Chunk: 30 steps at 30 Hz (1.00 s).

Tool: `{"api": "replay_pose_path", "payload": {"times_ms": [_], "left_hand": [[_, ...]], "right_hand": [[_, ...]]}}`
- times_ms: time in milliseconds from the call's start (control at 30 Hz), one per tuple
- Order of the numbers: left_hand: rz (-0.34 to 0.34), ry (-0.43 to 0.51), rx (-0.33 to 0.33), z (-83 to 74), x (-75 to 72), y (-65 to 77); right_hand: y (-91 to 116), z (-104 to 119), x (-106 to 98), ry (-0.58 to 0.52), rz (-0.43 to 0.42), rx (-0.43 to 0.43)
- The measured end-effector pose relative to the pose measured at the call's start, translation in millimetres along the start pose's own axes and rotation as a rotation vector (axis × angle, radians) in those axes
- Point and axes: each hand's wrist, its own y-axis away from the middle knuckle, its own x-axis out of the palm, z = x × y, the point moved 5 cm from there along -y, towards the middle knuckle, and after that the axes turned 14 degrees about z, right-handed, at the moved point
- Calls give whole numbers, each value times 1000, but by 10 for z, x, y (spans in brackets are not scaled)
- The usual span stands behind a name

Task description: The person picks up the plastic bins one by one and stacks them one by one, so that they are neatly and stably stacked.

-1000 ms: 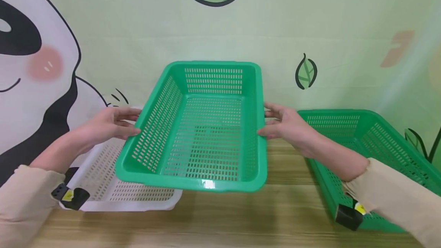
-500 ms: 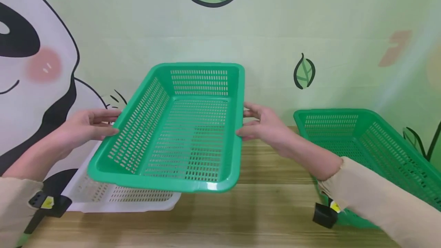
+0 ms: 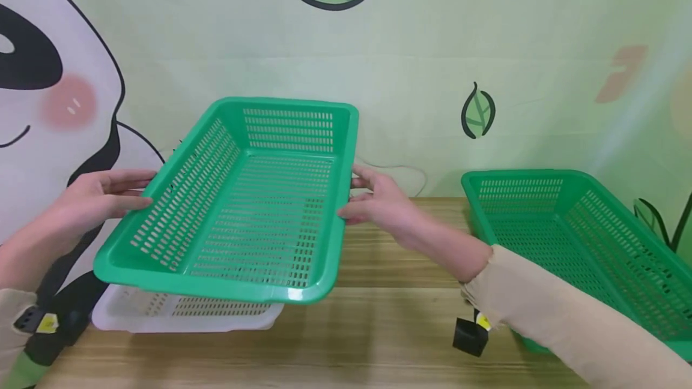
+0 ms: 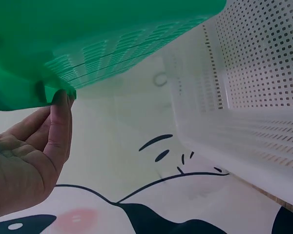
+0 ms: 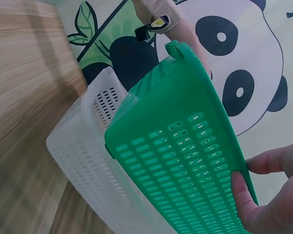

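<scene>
A green perforated plastic basket (image 3: 270,191) is held up between both hands, tilted with its inside facing the head view. My left hand (image 3: 100,200) grips its left rim, thumb on top and fingers under the edge. On the opposite side my right hand (image 3: 381,200) pinches the right rim, which shows closely in the right wrist view with the thumb and fingers (image 5: 278,158) on either side. Beneath the held basket stands a white perforated basket (image 3: 189,317), mostly covered by it in the head view. The left wrist view shows the white basket (image 4: 263,117) beside the green one's underside.
A second green basket (image 3: 573,245) stands on the wooden table (image 3: 400,317) at the right, near the right forearm. Behind the table hangs a pale green cloth (image 3: 411,47) printed with a panda and leaves. A thin white cable (image 3: 416,170) runs along the back.
Both hands have carried the green basket to the left, over more of the white basket. The white basket and the right green basket stay put.
</scene>
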Motion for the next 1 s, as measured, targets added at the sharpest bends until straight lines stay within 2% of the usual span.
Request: {"api": "replay_pose_path", "payload": {"times_ms": [67,367,667,767,833,1000], "left_hand": [[-27,-1,-10,38,-27,12],[-50,6,-32,144,-72,63],[-77,78,0,259,-119,112],[-85,98,-12,313,-128,107],[-88,105,-24,386,-132,94],[-103,107,-43,705,-164,35]], "right_hand": [[-37,-7,30,-6,3,-2],[-182,-107,108,-42,19,-37],[-293,-237,182,-56,44,-70],[-328,-267,206,-65,29,-76],[-355,-292,227,-73,24,-78],[-412,-365,306,-66,37,-84]]}}
